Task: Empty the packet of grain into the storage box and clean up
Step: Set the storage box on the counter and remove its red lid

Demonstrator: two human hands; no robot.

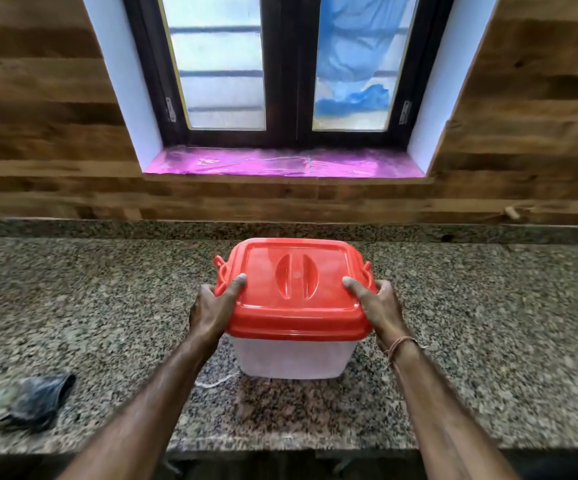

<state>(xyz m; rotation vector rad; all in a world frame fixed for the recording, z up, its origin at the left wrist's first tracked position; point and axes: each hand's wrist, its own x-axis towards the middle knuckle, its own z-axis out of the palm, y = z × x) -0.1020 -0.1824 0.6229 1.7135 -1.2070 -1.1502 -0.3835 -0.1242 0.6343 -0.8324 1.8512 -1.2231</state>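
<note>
A clear plastic storage box [294,358] with a red lid [298,289] stands on the granite counter [488,323], in the middle of the view. The lid sits on the box. My left hand [216,306] grips the lid's left edge by the red side clasp, thumb on top. My right hand [379,303] grips the right edge the same way, thumb on the lid. A dark crumpled packet [34,400] lies on the counter at the lower left, blurred.
A wood-panelled wall rises behind the counter, with a dark-framed window and a pink-covered sill [280,164]. The counter's front edge runs along the bottom of the view. A thin pale string [211,383] lies by the box's front left corner.
</note>
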